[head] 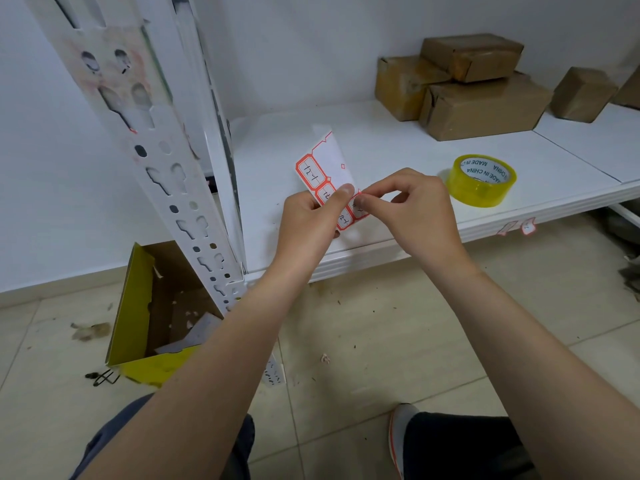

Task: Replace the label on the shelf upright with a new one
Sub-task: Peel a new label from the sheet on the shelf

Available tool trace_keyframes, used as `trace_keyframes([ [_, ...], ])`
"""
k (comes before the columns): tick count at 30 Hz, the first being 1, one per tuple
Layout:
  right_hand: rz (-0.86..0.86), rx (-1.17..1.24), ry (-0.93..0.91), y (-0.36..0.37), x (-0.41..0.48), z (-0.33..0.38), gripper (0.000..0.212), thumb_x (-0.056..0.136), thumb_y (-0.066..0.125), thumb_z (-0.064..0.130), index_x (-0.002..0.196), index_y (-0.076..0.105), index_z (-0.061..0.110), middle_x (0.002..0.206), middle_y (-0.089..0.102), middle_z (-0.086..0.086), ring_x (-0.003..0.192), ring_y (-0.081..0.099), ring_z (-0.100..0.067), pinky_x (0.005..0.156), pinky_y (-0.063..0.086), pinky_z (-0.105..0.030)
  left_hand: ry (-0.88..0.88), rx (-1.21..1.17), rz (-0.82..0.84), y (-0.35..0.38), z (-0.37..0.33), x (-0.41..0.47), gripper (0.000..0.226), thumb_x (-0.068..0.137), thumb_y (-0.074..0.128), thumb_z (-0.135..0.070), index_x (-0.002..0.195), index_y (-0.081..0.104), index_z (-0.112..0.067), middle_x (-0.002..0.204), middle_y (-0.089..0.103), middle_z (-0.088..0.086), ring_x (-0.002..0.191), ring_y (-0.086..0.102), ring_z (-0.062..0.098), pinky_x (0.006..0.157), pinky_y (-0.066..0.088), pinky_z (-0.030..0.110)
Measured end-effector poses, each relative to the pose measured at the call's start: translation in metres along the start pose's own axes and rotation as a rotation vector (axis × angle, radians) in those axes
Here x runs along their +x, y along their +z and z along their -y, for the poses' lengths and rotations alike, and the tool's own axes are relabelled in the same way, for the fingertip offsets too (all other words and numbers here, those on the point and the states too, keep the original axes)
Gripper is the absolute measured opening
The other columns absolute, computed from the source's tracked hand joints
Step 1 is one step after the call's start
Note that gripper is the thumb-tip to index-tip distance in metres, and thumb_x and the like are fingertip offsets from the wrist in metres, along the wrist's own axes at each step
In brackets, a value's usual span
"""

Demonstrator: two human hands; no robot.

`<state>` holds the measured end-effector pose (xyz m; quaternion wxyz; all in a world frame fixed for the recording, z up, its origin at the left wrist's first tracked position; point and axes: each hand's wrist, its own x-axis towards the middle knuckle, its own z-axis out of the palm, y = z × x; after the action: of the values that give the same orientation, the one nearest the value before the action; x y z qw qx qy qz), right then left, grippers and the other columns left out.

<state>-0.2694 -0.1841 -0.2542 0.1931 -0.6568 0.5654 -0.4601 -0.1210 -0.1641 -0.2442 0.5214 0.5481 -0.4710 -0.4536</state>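
A white sheet of red-bordered labels [323,168] with handwritten numbers is held above the shelf board. My left hand [304,220] grips its lower end, thumb pressed on the sheet. My right hand [412,206] pinches the corner of one label [358,207] at the sheet's lower right edge with thumb and forefinger. The white perforated shelf upright [162,174] rises at the left, a patch of torn label residue high on it.
A yellow-tinted tape roll [481,180] lies on the white shelf board [398,150] right of my hands. Several brown parcels [481,88] sit at the back. An open yellow carton [152,317] with paper scraps stands on the tiled floor beside the upright. Two small labels [519,227] stick on the shelf's front edge.
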Motion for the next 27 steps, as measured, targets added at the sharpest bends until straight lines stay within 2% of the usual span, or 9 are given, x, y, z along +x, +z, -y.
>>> trace_keyframes([
  [4, -0.012, -0.004, 0.014, 0.0000, -0.0006, -0.0005, 0.009, 0.085, 0.082, 0.026, 0.080, 0.076, 0.029, 0.087, 0.069, 0.015, 0.066, 0.056, 0.008, 0.065, 0.040, -0.014, 0.013, 0.005, 0.013, 0.0013, 0.0012, 0.0005, 0.024, 0.100, 0.066, -0.030, 0.076, 0.063, -0.036, 0.080, 0.068, -0.019, 0.075, 0.069, 0.001, 0.074, 0.061, 0.027],
  [8, -0.041, -0.093, -0.033, 0.0012, -0.0014, -0.0010, 0.008, 0.084, 0.082, 0.028, 0.080, 0.075, 0.026, 0.088, 0.068, 0.013, 0.066, 0.054, 0.002, 0.063, 0.041, -0.017, 0.005, 0.007, 0.016, 0.0020, 0.0018, 0.0008, 0.024, 0.100, 0.066, -0.031, 0.077, 0.062, -0.036, 0.081, 0.067, -0.018, 0.077, 0.069, 0.003, 0.074, 0.060, 0.027],
  [12, -0.049, -0.173, -0.126, 0.0020, -0.0026, -0.0014, 0.010, 0.083, 0.080, 0.028, 0.079, 0.074, 0.020, 0.090, 0.069, 0.009, 0.068, 0.055, -0.004, 0.065, 0.052, -0.033, -0.014, -0.002, 0.016, 0.0018, 0.0028, 0.0011, 0.024, 0.101, 0.065, -0.030, 0.077, 0.065, -0.033, 0.081, 0.070, -0.015, 0.078, 0.071, 0.006, 0.075, 0.061, 0.029],
  [18, 0.034, -0.201, -0.215, 0.0000, -0.0017, -0.0028, 0.012, 0.084, 0.080, 0.029, 0.084, 0.071, 0.021, 0.094, 0.064, 0.009, 0.074, 0.059, -0.009, 0.068, 0.058, -0.036, -0.058, -0.044, 0.007, 0.0001, 0.0038, 0.0026, 0.022, 0.102, 0.063, -0.031, 0.080, 0.065, -0.033, 0.084, 0.071, -0.015, 0.078, 0.073, 0.007, 0.069, 0.059, 0.024],
  [21, 0.080, -0.182, -0.276, -0.0022, -0.0021, -0.0025, 0.012, 0.085, 0.080, 0.028, 0.084, 0.071, 0.019, 0.094, 0.064, 0.007, 0.079, 0.061, -0.013, 0.066, 0.058, -0.041, -0.079, -0.064, -0.003, -0.0020, 0.0032, 0.0040, 0.022, 0.101, 0.064, -0.031, 0.079, 0.066, -0.032, 0.081, 0.072, -0.014, 0.073, 0.072, 0.005, 0.059, 0.057, 0.015],
  [24, 0.101, -0.170, -0.316, -0.0044, -0.0025, -0.0025, 0.012, 0.085, 0.079, 0.028, 0.083, 0.070, 0.021, 0.095, 0.064, 0.008, 0.082, 0.062, -0.016, 0.062, 0.056, -0.039, -0.094, -0.064, 0.000, -0.0026, 0.0036, 0.0044, 0.022, 0.101, 0.065, -0.031, 0.080, 0.067, -0.032, 0.080, 0.073, -0.013, 0.069, 0.073, 0.004, 0.057, 0.056, 0.013],
  [27, 0.128, -0.129, -0.343, -0.0078, -0.0021, -0.0027, 0.011, 0.085, 0.080, 0.024, 0.084, 0.070, 0.018, 0.095, 0.065, 0.005, 0.083, 0.062, -0.016, 0.060, 0.051, -0.030, -0.106, -0.068, 0.004, -0.0030, 0.0037, 0.0050, 0.021, 0.101, 0.065, -0.029, 0.080, 0.068, -0.031, 0.078, 0.073, -0.013, 0.064, 0.072, 0.000, 0.053, 0.056, 0.010],
])
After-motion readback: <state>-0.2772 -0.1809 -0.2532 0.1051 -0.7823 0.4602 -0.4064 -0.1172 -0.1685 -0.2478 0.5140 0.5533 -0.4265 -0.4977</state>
